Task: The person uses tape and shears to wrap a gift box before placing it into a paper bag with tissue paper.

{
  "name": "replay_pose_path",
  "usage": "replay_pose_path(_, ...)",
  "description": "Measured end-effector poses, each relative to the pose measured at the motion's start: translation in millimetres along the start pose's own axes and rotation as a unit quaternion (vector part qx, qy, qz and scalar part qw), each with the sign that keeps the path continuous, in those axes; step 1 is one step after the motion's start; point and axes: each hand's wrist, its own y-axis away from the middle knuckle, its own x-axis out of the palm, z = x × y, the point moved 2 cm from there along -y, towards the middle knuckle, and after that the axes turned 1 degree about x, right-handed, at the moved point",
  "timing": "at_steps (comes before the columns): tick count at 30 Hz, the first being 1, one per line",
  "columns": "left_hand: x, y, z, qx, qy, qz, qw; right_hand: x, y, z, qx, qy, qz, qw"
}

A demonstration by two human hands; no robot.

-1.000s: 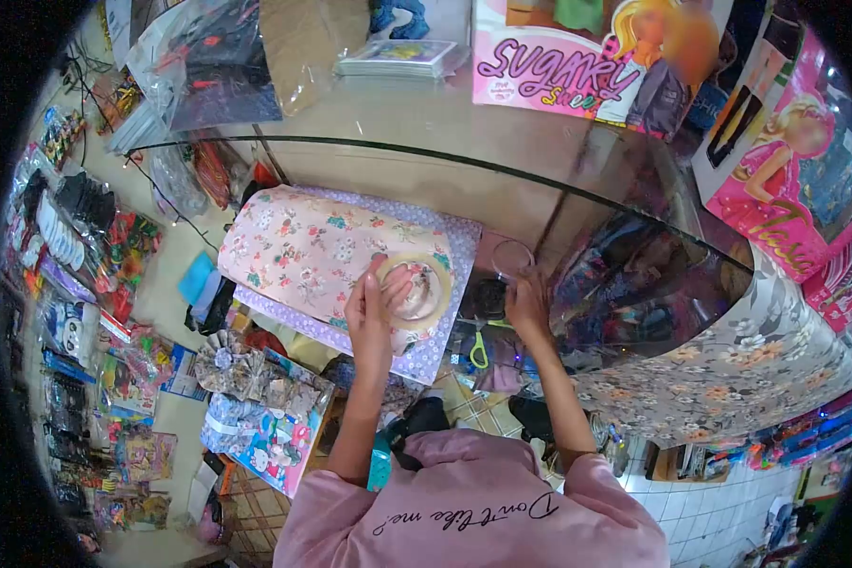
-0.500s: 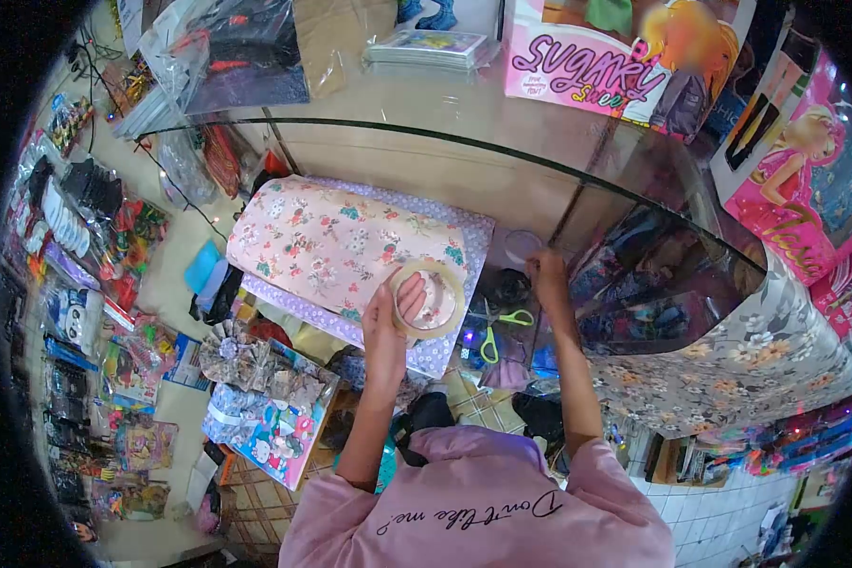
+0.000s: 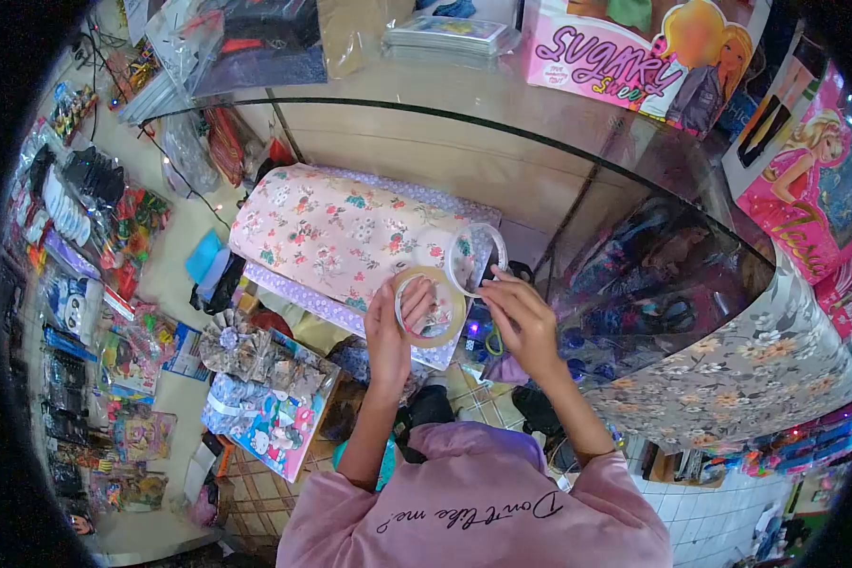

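My left hand [image 3: 388,331] grips a wide roll of clear, yellowish tape [image 3: 457,308], with fingers showing through its centre. Held up by my right hand [image 3: 525,327] is a thin white ring [image 3: 456,256] that looks like a nearly used-up tape roll or its core. The ring overlaps the top right of the tape roll in this view. Behind both hands lies a pink floral wrapping paper bundle [image 3: 322,227] on a purple patterned sheet [image 3: 303,301]. Green-handled scissors [image 3: 494,343] lie partly hidden behind my right wrist.
A glass shelf edge [image 3: 426,112] runs across, above the bundle. Grey floral paper [image 3: 729,369] drapes at the right. At the left are a Hello Kitty-patterned package [image 3: 279,431] with a ribbon bow [image 3: 237,343] and packaged goods. Pink boxes [image 3: 634,62] stand on top.
My right hand has picked up the white ring from the counter and brought it left, beside the tape roll. My left hand still holds the tape at about the same place.
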Motion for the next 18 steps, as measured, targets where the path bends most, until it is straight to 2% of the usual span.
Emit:
replay_pose_path(3,-4,-2,-1,0.025,-0.020,0.002,0.999,-1,2,4,-0.019,0.009,0.006,1.000)
replay_pose_path(6,-4,-2,2,0.024,-0.009,0.008,1.000,2,2,21,-0.071,-0.003,0.107,0.992)
replay_pose_path(10,-4,-3,6,0.008,0.028,0.022,0.999,17,10,21,-0.053,0.042,0.193,0.979)
replay_pose_path(18,1,-2,-2,-0.016,0.073,0.024,0.997,29,16,22,-0.074,0.085,0.194,0.975)
